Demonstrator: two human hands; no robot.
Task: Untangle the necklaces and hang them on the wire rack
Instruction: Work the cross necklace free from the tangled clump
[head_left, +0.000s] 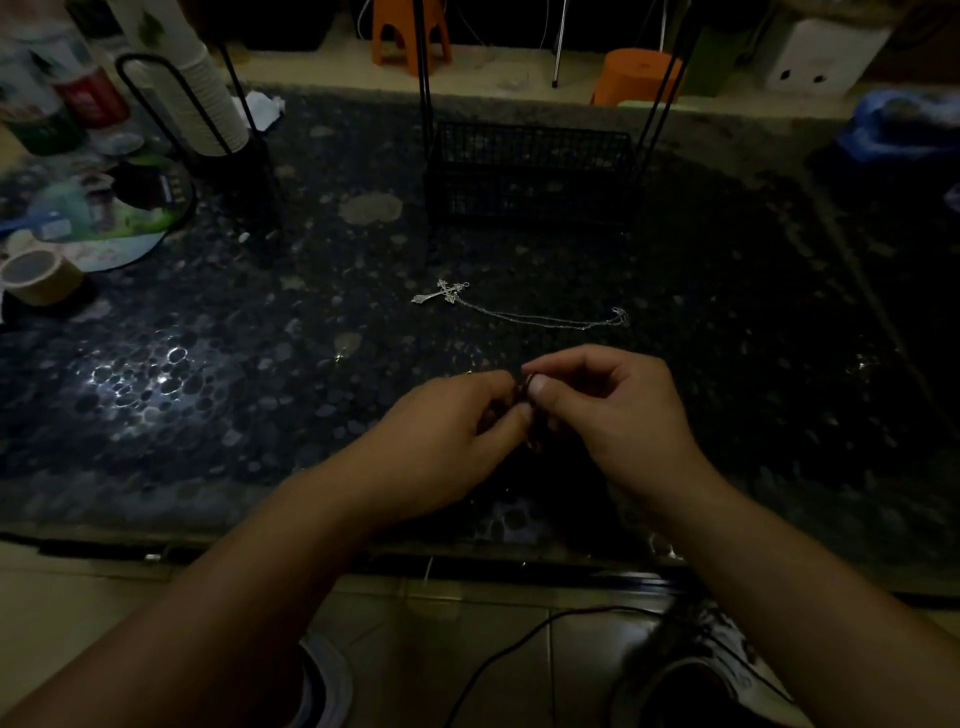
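A silver necklace (540, 314) with a cross pendant (441, 293) lies stretched out on the dark pebbled table, chain running right. Nearer to me, my left hand (447, 441) and my right hand (618, 410) meet over the table, fingertips pinching a small dark necklace (525, 391) between them; most of it is hidden by the fingers and the dim light. The black wire rack (530, 171) stands at the back centre, its basket on the table and thin uprights rising out of view.
At the left stand a black cup holder with stacked paper cups (208, 98), bottles, a round fan (104, 218) and a tape roll (39, 275). A blue bag (904, 124) sits far right. Orange stools stand behind the table. A cable runs across the floor below.
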